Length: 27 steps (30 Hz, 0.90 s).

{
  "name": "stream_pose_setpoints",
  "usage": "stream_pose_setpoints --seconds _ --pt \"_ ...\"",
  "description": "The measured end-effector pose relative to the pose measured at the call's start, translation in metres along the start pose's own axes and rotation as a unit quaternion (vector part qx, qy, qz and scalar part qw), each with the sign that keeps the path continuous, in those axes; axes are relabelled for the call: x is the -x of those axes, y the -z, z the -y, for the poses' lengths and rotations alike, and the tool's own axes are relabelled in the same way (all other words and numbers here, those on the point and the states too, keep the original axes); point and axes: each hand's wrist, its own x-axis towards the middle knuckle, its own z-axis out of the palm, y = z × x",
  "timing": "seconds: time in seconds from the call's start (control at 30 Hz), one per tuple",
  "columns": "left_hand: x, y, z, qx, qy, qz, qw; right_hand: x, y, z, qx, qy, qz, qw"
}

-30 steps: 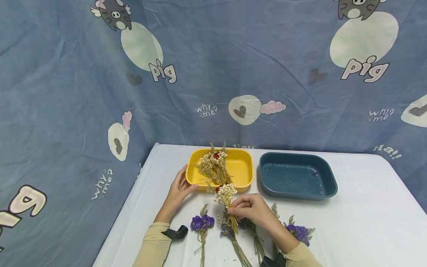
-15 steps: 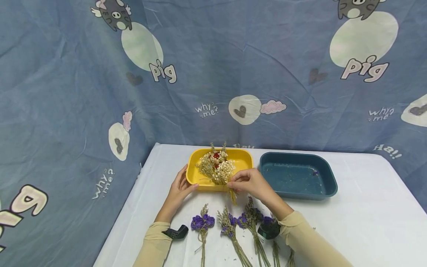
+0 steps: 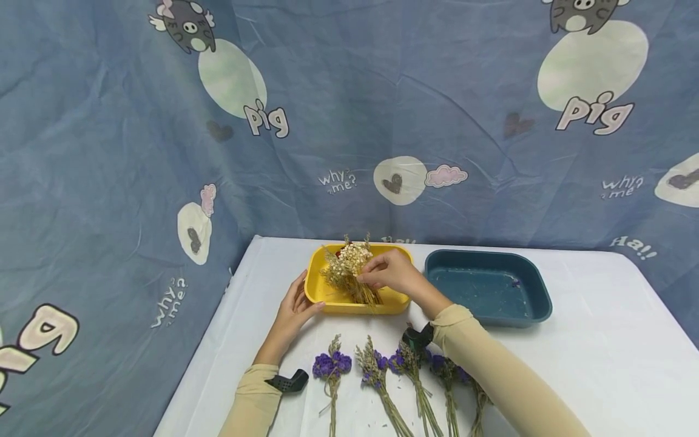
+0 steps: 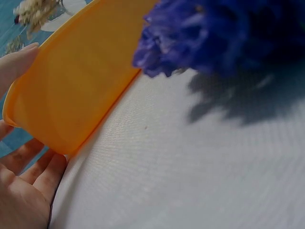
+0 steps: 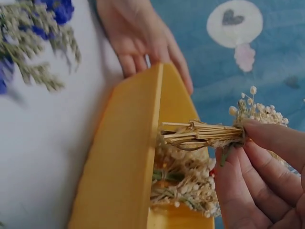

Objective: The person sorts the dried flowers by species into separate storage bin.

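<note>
We see a cream dried-flower bunch [image 5: 205,136] held over the yellow tray [image 3: 349,309], near the far edge of the tabletop [image 3: 595,346] and toward its far left corner; whether it touches the bunches in the tray [image 5: 183,193], we cannot tell. We expect it to weigh next to nothing. Its cut stems look dry and stiff, likely to snap if bent, and the small blossoms would probably shed if squeezed. We would take hold at the binding just below the heads, pressing lightly; its rough fibre should not slip.

The right hand [image 3: 390,271] pinches it there between thumb and fingers, while the left hand [image 3: 292,312] grips the tray's near left corner, thumb on one side and fingers on the other. Farther right along the far edge we have a teal tray [image 3: 486,318] with a few scraps inside. Toward the near edge lie five purple-flowered bunches [image 3: 332,364], the rightmost partly behind the right sleeve [image 3: 486,358].
</note>
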Motion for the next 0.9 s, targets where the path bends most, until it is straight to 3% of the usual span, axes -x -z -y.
stream_pose_setpoints --seconds 0.3,0.53,0.77,0.9 --pt "0.001 0.001 0.000 0.005 0.004 -0.001 1.0000 -0.029 -0.003 0.003 0.052 -0.036 0.035 0.997" --pt "0.000 0.001 0.001 0.004 -0.005 0.004 1.0000 -0.042 -0.005 -0.002 0.081 -0.032 0.049 0.995" --pt "-0.001 0.000 0.001 0.000 0.000 -0.003 1.0000 -0.051 -0.014 -0.009 0.162 -0.021 0.072 0.984" --pt "0.000 0.000 0.001 0.002 0.001 -0.002 1.0000 -0.053 -0.021 -0.011 0.181 -0.018 0.074 0.981"
